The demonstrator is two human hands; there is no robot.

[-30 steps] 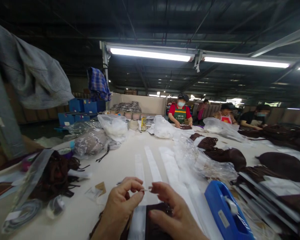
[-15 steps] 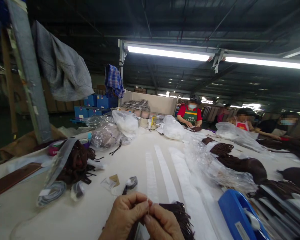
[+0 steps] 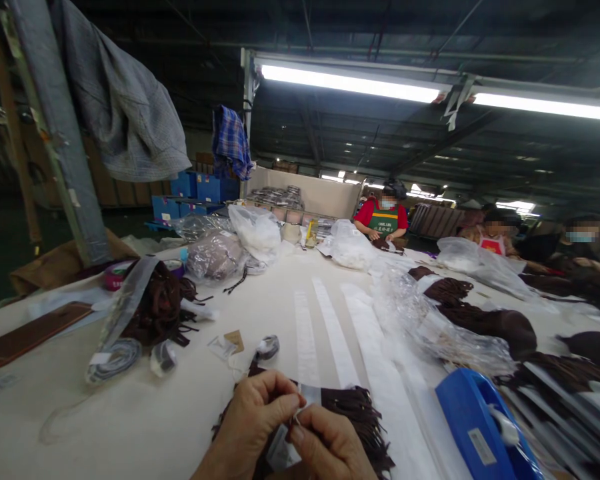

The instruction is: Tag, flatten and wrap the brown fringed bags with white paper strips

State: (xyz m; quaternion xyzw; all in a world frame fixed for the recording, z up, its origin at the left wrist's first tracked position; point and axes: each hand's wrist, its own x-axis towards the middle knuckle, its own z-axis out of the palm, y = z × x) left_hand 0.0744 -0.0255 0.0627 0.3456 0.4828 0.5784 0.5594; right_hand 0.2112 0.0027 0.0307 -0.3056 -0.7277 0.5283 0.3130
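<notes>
My left hand [image 3: 253, 417] and my right hand [image 3: 330, 440] are close together at the bottom middle, both pinched. A thin pale string [image 3: 296, 415] runs between the fingertips, with its ends hidden by the fingers. Below my hands lies a dark brown fringed piece [image 3: 353, 417], with many narrow strips spreading out to the right. A clear plastic or pale sheet [image 3: 283, 453] shows between my wrists. Just beyond my left hand sits a small rolled band [image 3: 267, 347], next to a brown paper tag [image 3: 234, 339].
White strips [image 3: 333, 333] lie along the table ahead. A blue tape dispenser [image 3: 480, 427] stands at right, near brown pieces and clear plastic bags [image 3: 440, 327]. At left are a brown phone-like slab [image 3: 35, 333] and a fringed brown bundle [image 3: 163, 307]. Co-workers sit across the table.
The view has tilted down and shifted slightly. My hands have parted a little at the fingertips, and more of the string and the fringed piece shows.
</notes>
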